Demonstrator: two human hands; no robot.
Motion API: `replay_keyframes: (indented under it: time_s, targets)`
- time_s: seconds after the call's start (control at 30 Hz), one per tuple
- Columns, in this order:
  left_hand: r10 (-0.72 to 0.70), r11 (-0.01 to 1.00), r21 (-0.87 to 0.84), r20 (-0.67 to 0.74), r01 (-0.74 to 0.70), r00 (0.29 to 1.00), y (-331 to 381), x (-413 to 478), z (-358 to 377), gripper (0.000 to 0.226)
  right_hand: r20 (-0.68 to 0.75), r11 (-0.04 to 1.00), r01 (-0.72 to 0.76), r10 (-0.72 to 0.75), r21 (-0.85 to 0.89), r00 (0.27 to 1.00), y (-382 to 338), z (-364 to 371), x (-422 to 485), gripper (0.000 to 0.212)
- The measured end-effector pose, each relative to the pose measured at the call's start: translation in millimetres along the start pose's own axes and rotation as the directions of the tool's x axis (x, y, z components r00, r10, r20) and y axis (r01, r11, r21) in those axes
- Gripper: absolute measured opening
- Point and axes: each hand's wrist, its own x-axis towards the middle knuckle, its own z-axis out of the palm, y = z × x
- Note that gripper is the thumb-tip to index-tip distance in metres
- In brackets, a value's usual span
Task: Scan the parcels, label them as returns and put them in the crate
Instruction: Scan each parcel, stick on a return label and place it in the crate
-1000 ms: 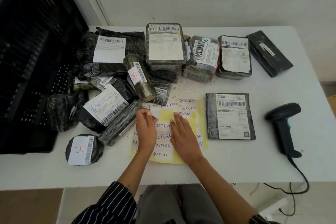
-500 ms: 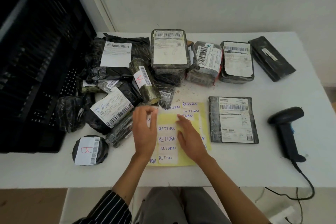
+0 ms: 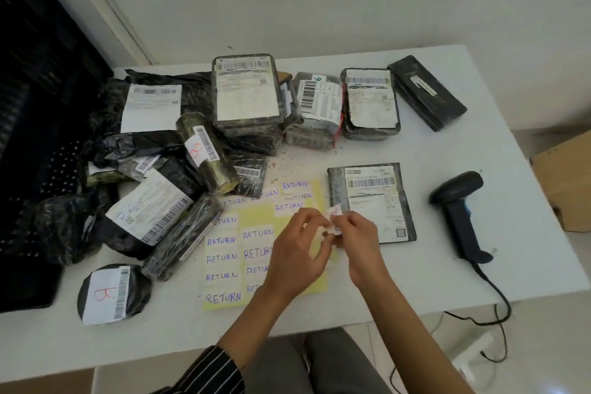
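White paper was the thing in hand: in the head view a small sticker [image 3: 334, 223] sat at the centre of the frame, pinched from both sides. The left hand [image 3: 297, 253] had curled fingers [image 3: 309, 217] closed on its left edge, and the right hand [image 3: 361, 246] nipped its right edge. It hung just above the right margin of the yellow backing sheet [image 3: 256, 213], where rows of handwritten RETURN labels lay. The sticker looked buckled between the two grips, so the step probably called for drawing it taut by its outer corners, so that the gummed face could not fold onto itself. The likely target, a flat parcel [image 3: 372, 201], lay on the surface [image 3: 399, 285] just right of the hands, with its shipping label face up. The sticker would best go on the dark wrap or a blank patch, clear of the barcode, laid from one edge and smoothed flat. The scanner [image 3: 460, 211] lay well to the right, with no hand on it. A heap of parcels [image 3: 150, 201] filled the upper left, and the black crate [image 3: 28, 169] stood at the left edge.
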Motion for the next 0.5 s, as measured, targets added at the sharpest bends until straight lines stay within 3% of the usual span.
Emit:
replay_keyframes:
  time_s: [0.1,0.23,0.3,0.4,0.5]
  targets:
    - [-0.283,0.923,-0.267,0.016,0.277,0.959,13,12,9,0.035,0.054,0.983,0.123,-0.117,-0.136,0.992,6,-20,4,0.026]
    - [-0.428,0.757,-0.464,0.177,0.459,0.886,33,29,24,0.030,0.118,0.925,0.240,-0.214,-0.296,0.970,3,-41,13,0.026]
    - [-0.511,0.691,-0.484,0.200,0.538,0.836,38,37,32,0.022,0.186,0.880,0.272,-0.214,-0.389,0.959,1,-54,20,0.022]
    - [-0.515,0.727,-0.406,0.213,0.554,0.831,36,45,43,0.006,0.302,0.828,0.294,-0.160,-0.477,0.940,2,-70,26,0.014]
    - [-0.551,0.724,-0.378,0.186,0.577,0.813,35,48,52,0.011,0.205,0.861,0.223,-0.142,-0.456,0.968,7,-77,30,0.006]
